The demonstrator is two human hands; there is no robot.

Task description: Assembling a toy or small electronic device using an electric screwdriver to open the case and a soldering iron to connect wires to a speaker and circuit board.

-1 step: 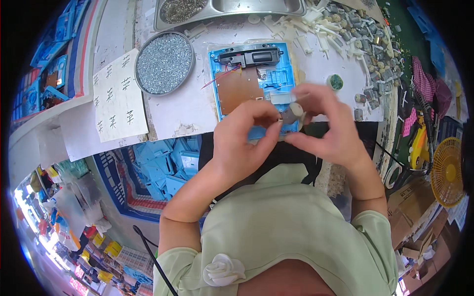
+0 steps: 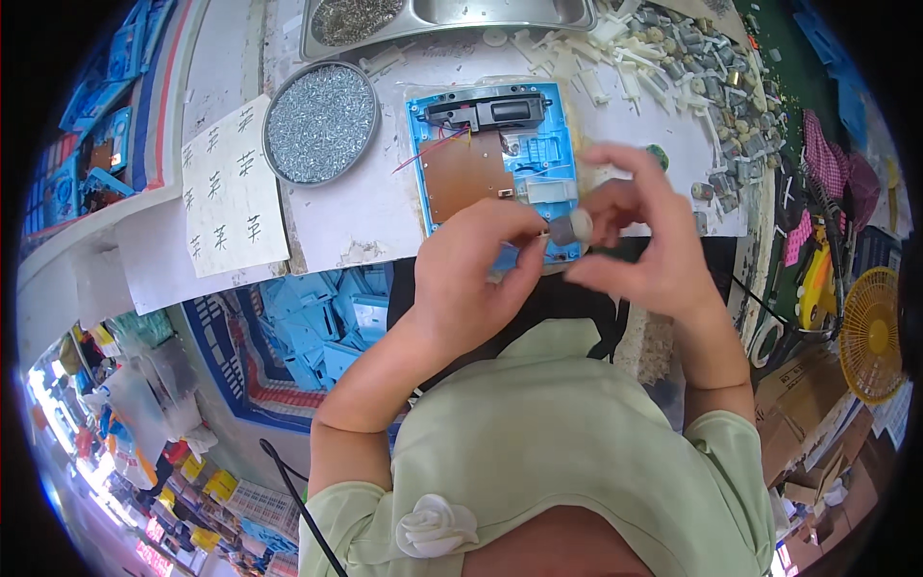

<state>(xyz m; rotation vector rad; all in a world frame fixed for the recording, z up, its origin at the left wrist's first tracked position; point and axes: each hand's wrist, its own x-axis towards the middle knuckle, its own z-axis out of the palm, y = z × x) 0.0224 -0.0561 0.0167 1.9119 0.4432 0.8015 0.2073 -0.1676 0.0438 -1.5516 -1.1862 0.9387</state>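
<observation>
My left hand (image 2: pixel 486 264) is closed in a pinch on the near end of a small grey motor (image 2: pixel 561 229) with a whitish round cap. The motor is held over the near right corner of an open light-blue plastic housing (image 2: pixel 419 135). Beside the cap, my right hand (image 2: pixel 649 236) has its fingers apart and nothing in them; its fingertips are slightly blurred. Inside the housing are a brown circuit board (image 2: pixel 466 178), a black part (image 2: pixel 505 112) at the far end, and thin red wires (image 2: pixel 420 157) reaching out on the left.
Left of the housing stands a round metal dish (image 2: pixel 320 123) full of small screws, on a sheet (image 2: pixel 231 188) with handwriting. Grey motors (image 2: pixel 735 144) and white plastic parts (image 2: pixel 625 58) lie heaped at the right. A steel tray (image 2: pixel 452 14) stands behind; a blue crate (image 2: pixel 226 361) is below the table.
My right hand has drawn off to the right, away from the motor. The motor has tipped so its capped end points more to the right. My left hand stays about where it was.
</observation>
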